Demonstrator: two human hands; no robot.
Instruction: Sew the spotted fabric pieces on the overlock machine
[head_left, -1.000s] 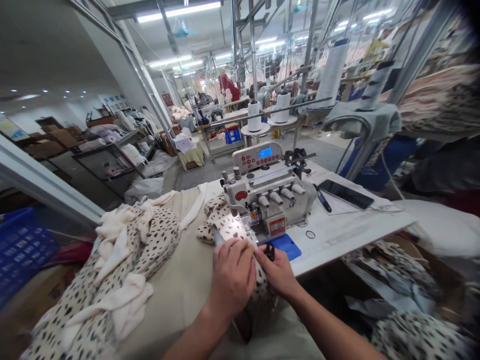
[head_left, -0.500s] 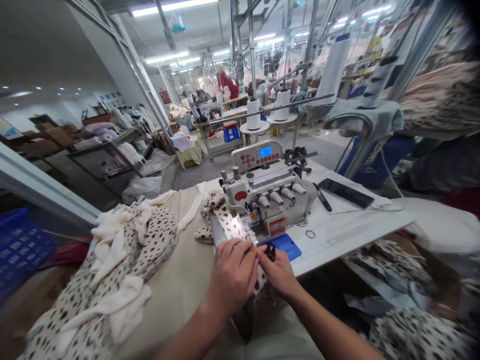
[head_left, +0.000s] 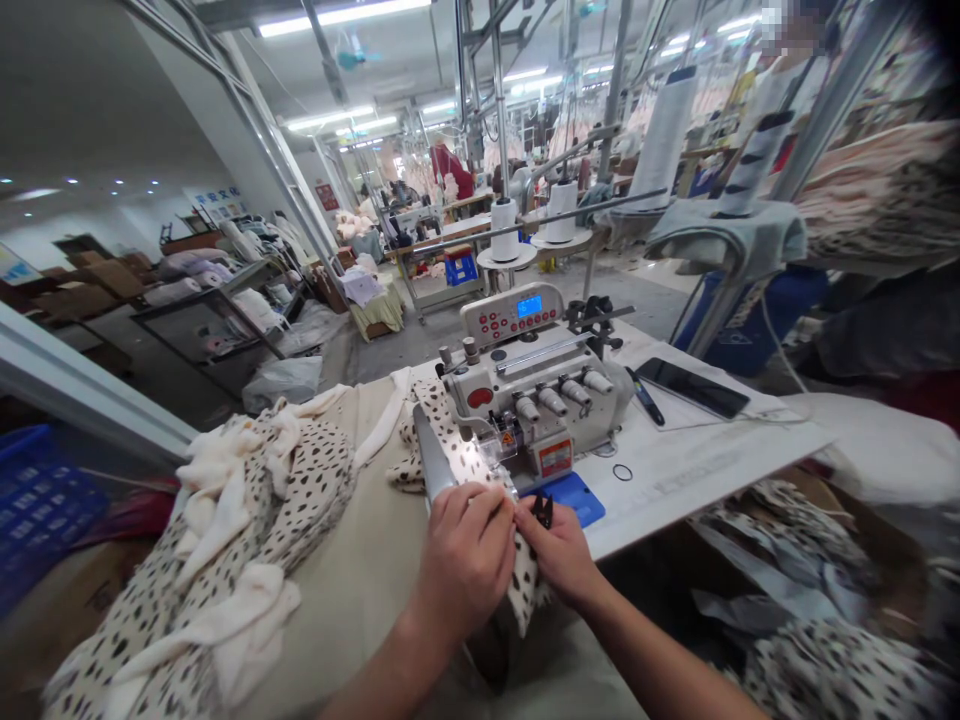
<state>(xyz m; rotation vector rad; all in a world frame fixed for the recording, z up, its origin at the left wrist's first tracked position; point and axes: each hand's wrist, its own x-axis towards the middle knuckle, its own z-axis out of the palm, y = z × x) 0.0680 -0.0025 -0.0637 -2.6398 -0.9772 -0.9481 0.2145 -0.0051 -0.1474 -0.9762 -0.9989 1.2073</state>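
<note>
Cream fabric with dark spots (head_left: 457, 445) runs under the presser area of a white overlock sewing machine (head_left: 540, 390), lit by a small lamp. My left hand (head_left: 471, 545) is closed, its fingers pinching the fabric's edge just in front of the machine. Right beside it, my right hand (head_left: 559, 550) pinches the same edge, and small black thread snips (head_left: 543, 510) sit in its curled fingers. The two hands' fingertips nearly touch. Below them a spotted end of the fabric hangs down. The exact grip behind the fingers is hidden.
Spotted fabric with pale fleece strips (head_left: 247, 530) is heaped on the left. On the table's right lie a phone (head_left: 694, 387), a dark-handled tool (head_left: 646, 398) and a black ring (head_left: 622, 472). Thread cones (head_left: 504, 230) stand behind. Spotted scraps (head_left: 832, 650) lie below right.
The fabric has shifted at the machine, baring more of the grey plate on its left. More of the hanging end shows below my hands, which stay nearly in place. A person appears at top right.
</note>
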